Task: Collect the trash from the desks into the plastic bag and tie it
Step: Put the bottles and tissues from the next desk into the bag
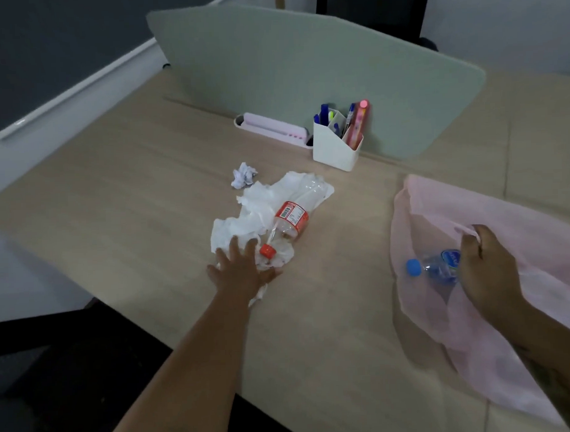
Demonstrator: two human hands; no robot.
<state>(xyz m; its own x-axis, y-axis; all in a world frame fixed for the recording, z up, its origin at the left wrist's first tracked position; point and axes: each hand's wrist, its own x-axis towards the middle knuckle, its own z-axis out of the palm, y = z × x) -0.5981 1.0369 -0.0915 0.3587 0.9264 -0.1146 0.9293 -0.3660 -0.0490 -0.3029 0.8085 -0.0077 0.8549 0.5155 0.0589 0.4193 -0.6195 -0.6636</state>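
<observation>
- Pink film of the bag (438, 210) is lying at the right of the desk (116, 221), its mouth facing left. The right hand (487, 267) is gripping a fold of its upper rim, fingers curled into the plastic, and is holding the mouth up.
- A blue-capped bottle (435, 267) is lying inside, showing through the film just left of that hand.
- The left hand (238, 269) is reaching over the near edge of the white tissue (254, 210), fingers spread and straight, grasping nothing.
- The red-capped bottle (288, 220) is lying on the tissue, its long axis running from near-left (cap) to far-right (base). The cap is sitting just right of the left fingertips.
- The left hand is being the nearer one by far, so the pick-up probably falls to it, taken across the neck (the narrow end is closest).
- A paper ball (243, 175) is sitting just beyond the tissue's far edge.
</observation>
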